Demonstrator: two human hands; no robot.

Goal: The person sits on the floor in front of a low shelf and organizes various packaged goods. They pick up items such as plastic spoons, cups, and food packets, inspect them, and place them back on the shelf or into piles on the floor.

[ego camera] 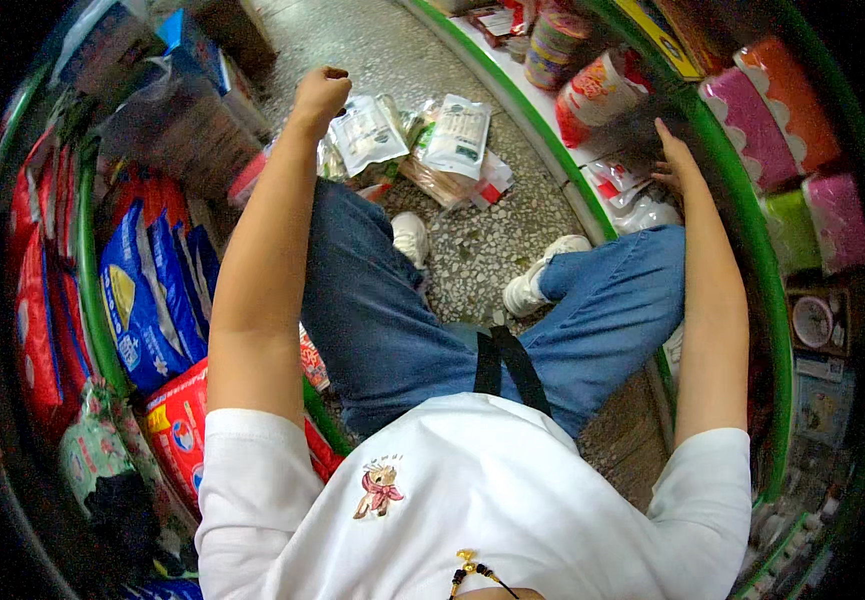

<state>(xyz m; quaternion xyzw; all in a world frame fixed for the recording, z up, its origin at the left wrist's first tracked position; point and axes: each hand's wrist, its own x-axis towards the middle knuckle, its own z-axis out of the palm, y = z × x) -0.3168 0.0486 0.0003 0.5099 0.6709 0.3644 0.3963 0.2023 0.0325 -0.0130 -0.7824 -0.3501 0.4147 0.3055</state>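
My left hand [321, 96] is held out over the floor with its fingers curled. Whether anything is inside it is hidden from this side. Right beside it lies a white plastic packet [369, 135] with print, on top of other clear-wrapped packs. Another white packet [459, 136] rests on a clear pack of thin wooden sticks [436, 182]. On the other side, my right hand [677, 159] reaches over the bottom shelf [561, 159] with fingers spread and nothing seen in them. Below that hand are clear and red-white plastic packs [622, 180]; a red-and-white bag [599, 96] stands farther along.
Green-edged shelves flank the speckled floor [477, 259]. Blue bags [148, 300] and a red pack [181, 427] fill the left shelving. Pink tissue-like packs [749, 127] line the upper right shelf. A blue box [203, 56] stands at far left.
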